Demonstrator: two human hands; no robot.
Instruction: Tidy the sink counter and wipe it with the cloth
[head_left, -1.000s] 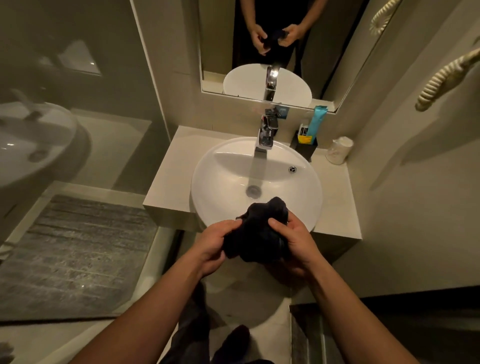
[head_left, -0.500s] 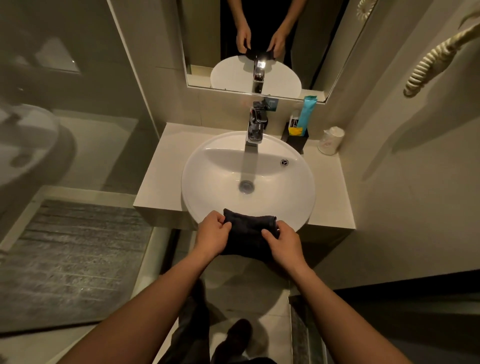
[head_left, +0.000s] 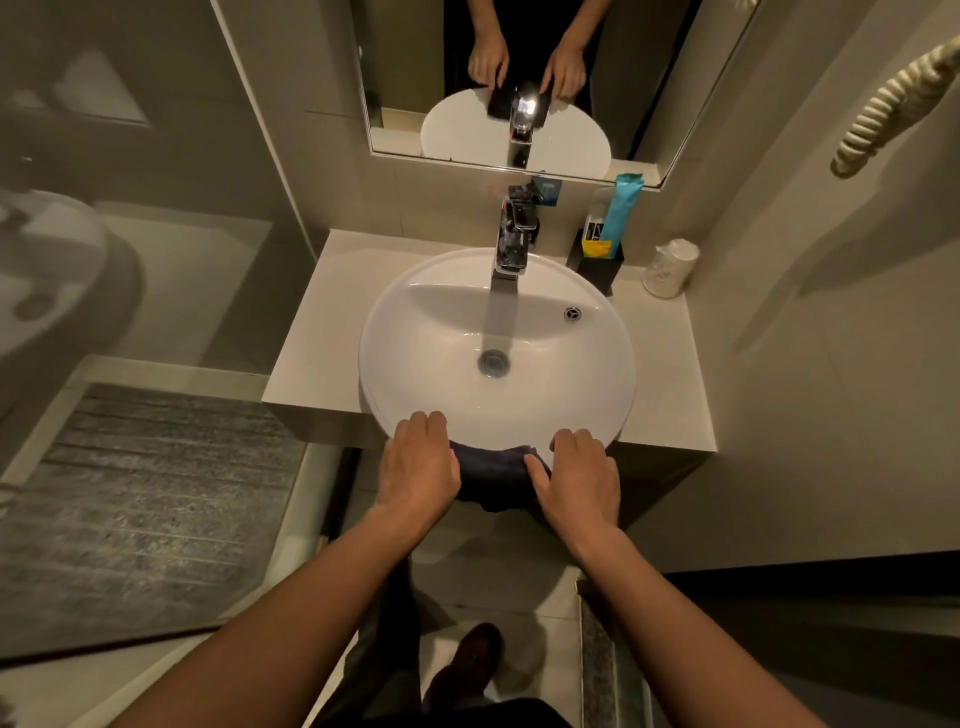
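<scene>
Both hands press a folded dark cloth (head_left: 493, 475) against the near rim of the round white sink (head_left: 441, 332). The left hand (head_left: 418, 467) grips the cloth's left end, fingers curled over the rim; the right hand (head_left: 579, 475) grips its right end the same way. The cloth hangs over the sink's front edge, between the hands. A chrome tap (head_left: 511, 244) stands at the back of the sink. On the tabletop (head_left: 317, 332), back right, a black holder (head_left: 597, 265) carries a teal tube (head_left: 621, 208) and a yellow packet; their printing is too small to read. A wrapped white cup (head_left: 670, 267) stands near it.
</scene>
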